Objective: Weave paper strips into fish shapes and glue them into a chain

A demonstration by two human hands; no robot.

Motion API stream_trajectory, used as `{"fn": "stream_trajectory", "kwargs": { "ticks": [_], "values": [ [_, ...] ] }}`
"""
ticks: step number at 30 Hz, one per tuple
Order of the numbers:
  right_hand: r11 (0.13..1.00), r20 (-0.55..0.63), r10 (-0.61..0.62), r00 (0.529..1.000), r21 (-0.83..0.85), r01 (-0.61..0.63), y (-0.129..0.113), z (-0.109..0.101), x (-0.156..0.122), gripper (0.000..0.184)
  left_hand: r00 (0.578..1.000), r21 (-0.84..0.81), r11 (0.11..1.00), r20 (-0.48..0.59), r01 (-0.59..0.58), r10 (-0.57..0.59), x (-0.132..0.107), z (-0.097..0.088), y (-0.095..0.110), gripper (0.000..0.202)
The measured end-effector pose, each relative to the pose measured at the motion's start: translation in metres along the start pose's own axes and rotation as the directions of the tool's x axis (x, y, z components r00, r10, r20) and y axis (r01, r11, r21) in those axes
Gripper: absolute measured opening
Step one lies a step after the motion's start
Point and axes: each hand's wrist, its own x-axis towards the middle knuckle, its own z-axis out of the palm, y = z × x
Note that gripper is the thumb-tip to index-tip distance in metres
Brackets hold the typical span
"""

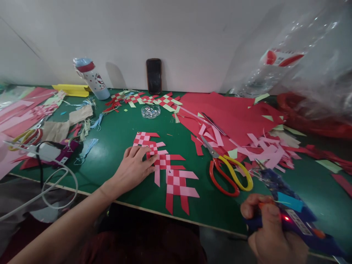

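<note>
Woven pink-and-red checkered paper fish lie in a slanting row on the green table. The nearest paper fish (177, 183) has a small dark eye and loose strip tails. My left hand (137, 163) rests at the left side of the row, fingertips apart and touching a middle fish (162, 161), partly covering it. In my right hand (272, 223), at the lower right, is a blue glue gun (297, 222) with a lit red light; its nozzle points up and left. Scissors (216, 156) with red and yellow handles lie between the hands, blades partly open.
A clear dish (150, 111) of small eyes sits behind the row, near finished fish (167, 99) in red and green. Red sheets (220, 106) and pink scraps (264, 150) cover the right. Cables (62, 168), tassels (88, 148) and a bottle (95, 82) are left; a phone (154, 76) leans against the wall.
</note>
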Motion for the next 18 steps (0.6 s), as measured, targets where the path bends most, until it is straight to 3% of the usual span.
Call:
{"fn": "stream_trajectory", "kwargs": {
  "ticks": [9,18],
  "values": [
    [1.000,-0.028,-0.007,1.000,0.017,0.008,-0.0017,0.0040,0.0007,0.026,1.000,-0.005,1.000,-0.025,-0.008,0.007,-0.0016,0.0027,-0.0008,0.031],
    [0.977,-0.092,0.077,0.993,0.207,-0.057,-0.0064,-0.0045,0.0024,0.026,1.000,-0.080,0.996,-0.004,0.027,-0.027,0.0004,0.0022,0.0060,0.033]
  ]
}}
